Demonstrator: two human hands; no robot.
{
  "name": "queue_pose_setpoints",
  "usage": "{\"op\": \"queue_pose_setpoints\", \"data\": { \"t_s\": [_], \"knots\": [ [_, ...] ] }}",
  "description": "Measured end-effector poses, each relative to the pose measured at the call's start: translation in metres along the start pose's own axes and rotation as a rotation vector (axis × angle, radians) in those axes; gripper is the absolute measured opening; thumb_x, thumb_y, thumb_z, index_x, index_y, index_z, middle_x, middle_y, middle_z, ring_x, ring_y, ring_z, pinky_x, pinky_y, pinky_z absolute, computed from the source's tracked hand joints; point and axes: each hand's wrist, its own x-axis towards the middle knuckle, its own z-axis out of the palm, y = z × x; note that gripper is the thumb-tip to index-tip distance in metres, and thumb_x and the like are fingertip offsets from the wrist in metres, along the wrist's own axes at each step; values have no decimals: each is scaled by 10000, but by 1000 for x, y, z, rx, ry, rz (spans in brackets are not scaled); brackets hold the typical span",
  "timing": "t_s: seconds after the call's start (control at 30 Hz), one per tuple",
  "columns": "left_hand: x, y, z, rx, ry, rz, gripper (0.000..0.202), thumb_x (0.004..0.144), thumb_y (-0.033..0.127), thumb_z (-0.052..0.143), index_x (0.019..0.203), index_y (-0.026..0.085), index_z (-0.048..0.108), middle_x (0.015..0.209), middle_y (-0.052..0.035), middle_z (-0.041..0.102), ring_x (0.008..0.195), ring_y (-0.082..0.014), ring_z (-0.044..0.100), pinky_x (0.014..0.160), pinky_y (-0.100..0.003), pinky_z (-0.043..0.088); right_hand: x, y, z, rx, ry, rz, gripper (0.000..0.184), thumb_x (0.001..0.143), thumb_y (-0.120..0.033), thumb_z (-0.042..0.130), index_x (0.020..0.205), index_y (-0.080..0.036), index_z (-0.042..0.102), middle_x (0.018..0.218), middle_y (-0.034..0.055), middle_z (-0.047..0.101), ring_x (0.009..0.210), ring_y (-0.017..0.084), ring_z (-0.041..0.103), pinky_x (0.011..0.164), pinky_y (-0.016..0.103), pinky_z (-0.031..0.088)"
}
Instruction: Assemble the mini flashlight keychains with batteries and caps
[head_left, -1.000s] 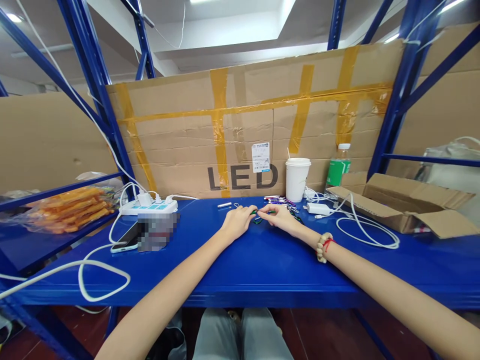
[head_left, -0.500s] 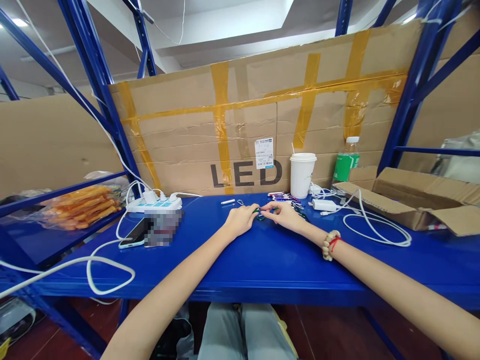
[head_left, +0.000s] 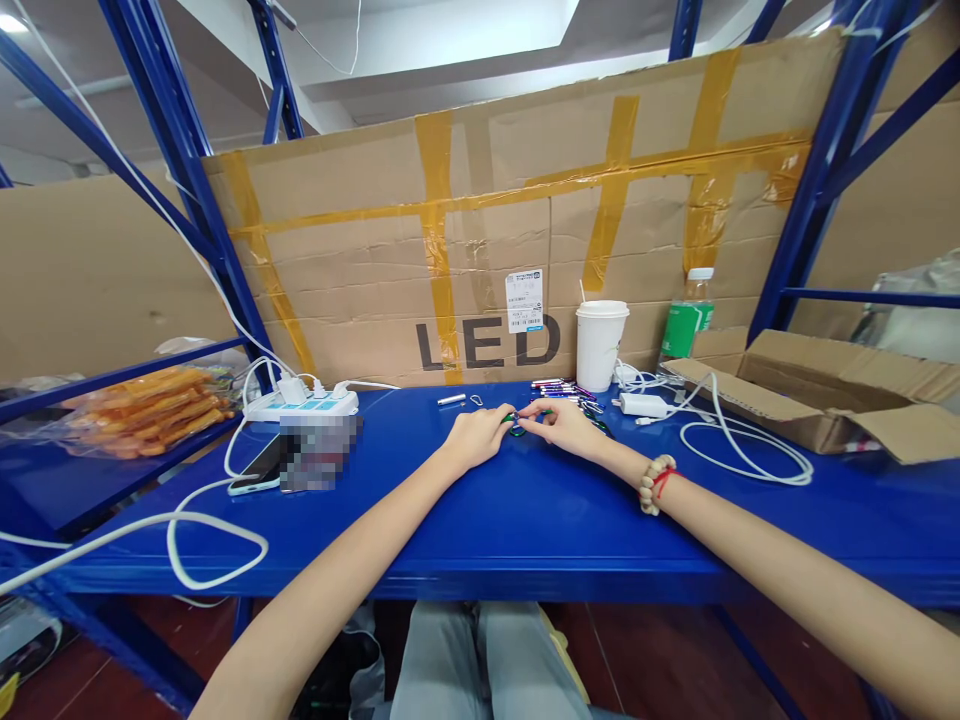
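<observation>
My left hand rests on the blue table with thumb and fingers pinched on a small green loop-shaped piece, which looks like a carabiner clip. Facing it, my right hand pinches the other side of the same piece, fingertips almost touching the left ones. Fingers hide most of it. Just behind the left hand lie a silver tube and a small silver carabiner. A pile of thin, shiny, coloured tubes lies behind the right hand and is partly covered by it.
A white lidded cup with a straw and a green-labelled bottle stand at the back. White cables and an open cardboard box are on the right. On the left are a power strip and a phone.
The view has shifted slightly, so everything sits a little further left and higher. Both hands keep their pinch on the green piece.
</observation>
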Motion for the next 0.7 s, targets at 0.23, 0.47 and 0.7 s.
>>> {"op": "queue_pose_setpoints", "data": {
  "t_s": [0.23, 0.47, 0.7],
  "knots": [
    [-1, 0, -1, 16, -4, 2, 263, 912, 310, 302, 1092, 223, 472, 937, -61, 656, 856, -213, 622, 662, -273, 463, 0, 0, -1, -19, -6, -14, 283, 692, -366, 608, 817, -118, 658, 694, 33, 615, 421, 63, 464, 393, 199, 367],
    [-2, 1, -2, 37, -7, -4, 271, 914, 316, 294, 1103, 229, 468, 940, -56, 645, 861, -199, 611, 681, -267, 463, 0, 0, -1, -70, -26, -9, 272, 715, -338, 590, 847, -108, 649, 736, 47, 627, 425, 61, 474, 402, 197, 380],
    [-1, 0, -1, 38, -16, 2, 269, 913, 321, 296, 1103, 235, 465, 962, -45, 644, 874, -197, 608, 675, -262, 464, 0, 1, -1, -85, -43, -25, 269, 723, -338, 584, 852, -110, 644, 725, 43, 618, 433, 62, 469, 396, 192, 369]
  ]
}}
